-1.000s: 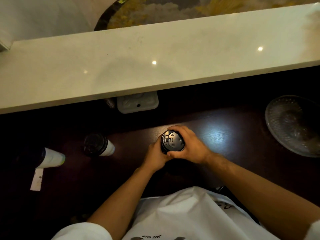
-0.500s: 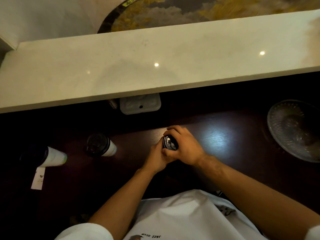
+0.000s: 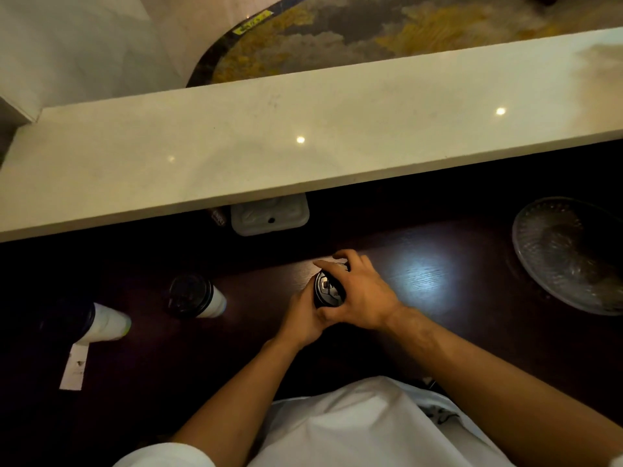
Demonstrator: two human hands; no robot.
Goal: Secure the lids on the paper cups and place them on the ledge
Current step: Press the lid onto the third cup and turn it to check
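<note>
While left hand grips cup side, right hand fingers curl over black lid, clamping rim.

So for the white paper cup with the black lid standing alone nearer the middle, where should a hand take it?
Round the white paper wall below the black lid of the lone white paper cup, coming from its right side. It stands upright and free all round, and the black lid could pop off if gripped.
</note>
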